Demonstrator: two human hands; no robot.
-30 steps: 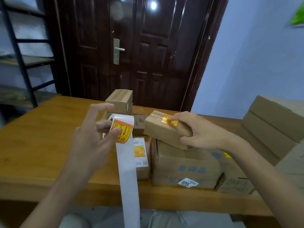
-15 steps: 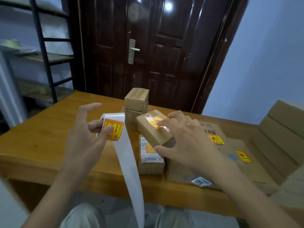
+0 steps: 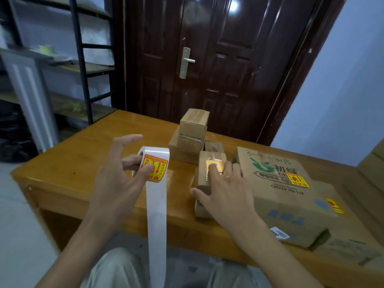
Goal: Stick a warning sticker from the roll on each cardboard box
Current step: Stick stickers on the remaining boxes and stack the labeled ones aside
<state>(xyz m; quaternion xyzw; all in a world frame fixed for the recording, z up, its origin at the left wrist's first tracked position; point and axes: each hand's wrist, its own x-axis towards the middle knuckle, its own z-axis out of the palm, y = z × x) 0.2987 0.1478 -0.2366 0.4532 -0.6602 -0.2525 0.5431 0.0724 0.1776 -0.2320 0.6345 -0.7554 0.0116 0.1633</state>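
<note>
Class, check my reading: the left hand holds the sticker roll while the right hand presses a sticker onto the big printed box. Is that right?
Not quite. In the head view the right hand presses the sticker onto the small box, beside the big printed box. The left hand does hold the sticker roll.

Glossy varnished wood table (image 3: 87, 154); matt cardboard boxes (image 3: 276, 196); shiny white paper roll (image 3: 156, 156).

I see the sticker roll (image 3: 154, 161) raised upright above the table, white backing strip (image 3: 156, 225) hanging down, one yellow-red sticker (image 3: 154, 168) facing me, and the small cardboard box (image 3: 207, 175) lying flat, its own sticker (image 3: 214, 164) on top.
</note>
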